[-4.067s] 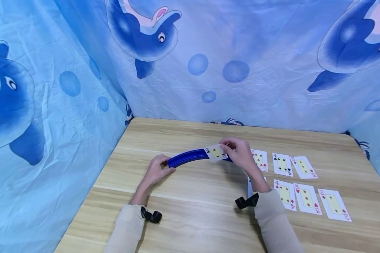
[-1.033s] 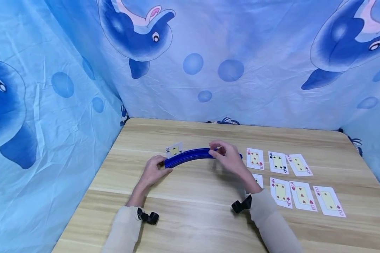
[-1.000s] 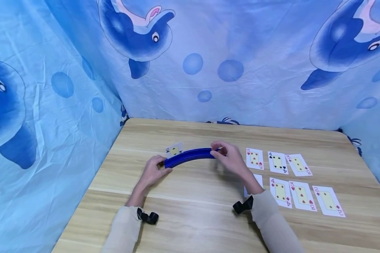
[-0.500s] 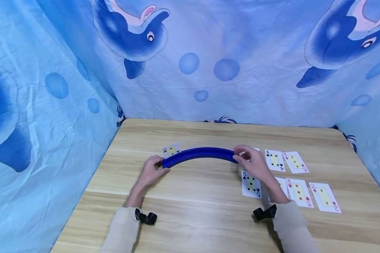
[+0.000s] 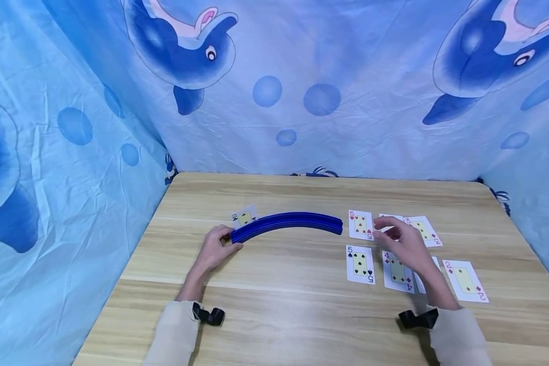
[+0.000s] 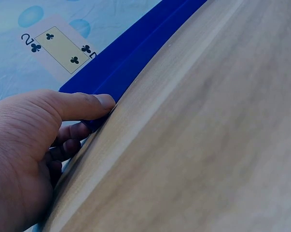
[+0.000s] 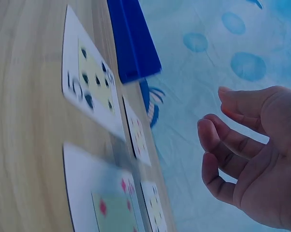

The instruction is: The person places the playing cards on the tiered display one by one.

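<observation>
A curved blue playing card holder (image 5: pixel 297 219) lies on the table, and my left hand (image 5: pixel 215 249) pinches its left end between thumb and fingers. The two of clubs (image 5: pixel 244 218) stands upright in the holder's left part; the left wrist view shows the card (image 6: pixel 56 46) rising behind the blue rail. My right hand (image 5: pixel 404 245) hovers over the face-up cards, fingers loosely bent and holding nothing, as the right wrist view also shows. Just left of its fingertips lies the five of hearts (image 5: pixel 360 224). Beneath the hand, the four of spades (image 5: pixel 389 217) is mostly hidden.
Nearer me lie the five of spades (image 5: pixel 360 264), the four of diamonds (image 5: pixel 397 274), a mostly covered three of hearts and the two of diamonds (image 5: pixel 464 281). The three of diamonds (image 5: pixel 425 231) is farther back. A blue dolphin-print curtain (image 5: pixel 320 142) closes off the table's back.
The right hand carried the two of clubs left, and the card now stands in the holder. That hand then moved right along the rail to the cards. My left hand kept its grip.
</observation>
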Available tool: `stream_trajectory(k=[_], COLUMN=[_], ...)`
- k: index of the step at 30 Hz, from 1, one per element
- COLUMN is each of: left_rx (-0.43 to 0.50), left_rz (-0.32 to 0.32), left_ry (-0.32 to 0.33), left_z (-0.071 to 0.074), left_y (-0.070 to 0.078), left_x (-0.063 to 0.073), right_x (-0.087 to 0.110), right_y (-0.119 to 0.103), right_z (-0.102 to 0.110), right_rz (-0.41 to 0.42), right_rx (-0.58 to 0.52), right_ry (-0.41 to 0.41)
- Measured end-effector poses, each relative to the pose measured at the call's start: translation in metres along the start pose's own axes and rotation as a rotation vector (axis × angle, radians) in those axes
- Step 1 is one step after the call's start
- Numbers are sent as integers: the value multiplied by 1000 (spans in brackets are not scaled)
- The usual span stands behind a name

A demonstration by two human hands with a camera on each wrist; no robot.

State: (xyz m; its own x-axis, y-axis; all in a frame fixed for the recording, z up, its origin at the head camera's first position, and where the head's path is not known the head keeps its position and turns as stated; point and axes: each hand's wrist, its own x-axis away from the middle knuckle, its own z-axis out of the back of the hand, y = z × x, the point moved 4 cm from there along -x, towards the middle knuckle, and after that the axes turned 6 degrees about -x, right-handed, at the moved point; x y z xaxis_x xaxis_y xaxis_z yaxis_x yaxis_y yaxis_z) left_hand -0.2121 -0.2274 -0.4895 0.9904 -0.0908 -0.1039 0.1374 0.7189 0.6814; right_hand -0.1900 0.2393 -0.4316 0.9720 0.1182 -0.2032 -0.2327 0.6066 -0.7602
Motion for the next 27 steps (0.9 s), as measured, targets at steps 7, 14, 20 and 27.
stream_trajectory(k=[7,14,20,27], left_rx=[-2,3,8,11], left_rz=[8,-7,4,13], left_ry=[-5,6,-3,-5], left_z=[-1,-1,-2,-1], left_y=[-1,-1,-1,0], left_x=[1,0,0,1], right_x=[11,24,37,50], right_y=[14,24,42,62], right_z=[21,43,62,82], right_rz=[-6,-39,-85,-119], right_rx=[44,72,104,105], right_ry=[38,51,70,68])
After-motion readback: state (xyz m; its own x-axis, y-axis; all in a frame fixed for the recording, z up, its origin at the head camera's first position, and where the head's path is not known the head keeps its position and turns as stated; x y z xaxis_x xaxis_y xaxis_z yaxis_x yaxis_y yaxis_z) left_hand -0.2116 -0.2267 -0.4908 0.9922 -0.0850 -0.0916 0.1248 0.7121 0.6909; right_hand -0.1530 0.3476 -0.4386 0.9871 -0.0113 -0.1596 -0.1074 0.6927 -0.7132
